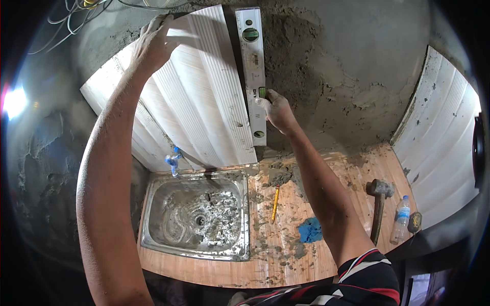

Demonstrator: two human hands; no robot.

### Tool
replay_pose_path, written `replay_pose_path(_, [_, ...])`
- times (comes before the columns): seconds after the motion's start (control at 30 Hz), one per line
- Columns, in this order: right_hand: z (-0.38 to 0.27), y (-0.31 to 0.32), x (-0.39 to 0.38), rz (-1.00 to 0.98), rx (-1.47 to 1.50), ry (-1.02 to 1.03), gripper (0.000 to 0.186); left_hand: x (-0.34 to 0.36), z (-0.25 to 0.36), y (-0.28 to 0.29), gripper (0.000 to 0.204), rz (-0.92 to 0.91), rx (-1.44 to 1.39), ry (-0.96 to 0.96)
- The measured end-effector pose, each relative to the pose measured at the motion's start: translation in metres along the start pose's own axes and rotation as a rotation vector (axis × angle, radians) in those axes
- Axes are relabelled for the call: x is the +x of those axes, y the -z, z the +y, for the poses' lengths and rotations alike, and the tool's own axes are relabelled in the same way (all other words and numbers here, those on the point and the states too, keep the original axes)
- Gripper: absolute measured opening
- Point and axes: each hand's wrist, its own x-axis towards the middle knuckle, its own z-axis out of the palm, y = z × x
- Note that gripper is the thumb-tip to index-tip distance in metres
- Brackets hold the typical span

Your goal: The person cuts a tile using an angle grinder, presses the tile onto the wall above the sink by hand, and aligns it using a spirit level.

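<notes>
My right hand [276, 109] grips a silver spirit level [252, 61] by its lower half. The level stands upright along the right edge of a white ribbed wall tile [196, 81], with a narrow dark gap between them. At the tile's upper left edge is my left hand [155, 43], fingers stretched over the top and thumb apart on its face. Rough wet mortar [291, 56] covers the wall to the right of the level. Below the tiles, a blue tap [174, 160] juts out over the sink.
A mortar-splashed steel sink [245, 224] is set in the wood-patterned counter [270, 245]. On the counter lie a yellow pencil [275, 204], blue cloth [310, 230], mallet [378, 204], plastic bottle [401, 222] and tape measure [415, 222]. Loose cables [71, 23] hang at upper left.
</notes>
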Motion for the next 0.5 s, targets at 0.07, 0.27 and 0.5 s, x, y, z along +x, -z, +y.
replay_pose_path(0.07, [0.002,-0.002,0.002,0.007,-0.06,0.025,0.025,-0.004,0.002,-0.001,0.067,-0.059,0.003,0.026])
replay_pose_path(0.27, [0.025,-0.003,0.008,0.017,-0.115,0.094,0.025,0.001,0.01,-0.003,0.075,-0.038,-0.023,0.061])
replay_pose_path(0.5, [0.025,-0.009,0.009,0.016,-0.179,0.089,0.024,0.0,0.013,0.0,0.081,-0.05,0.054,0.112])
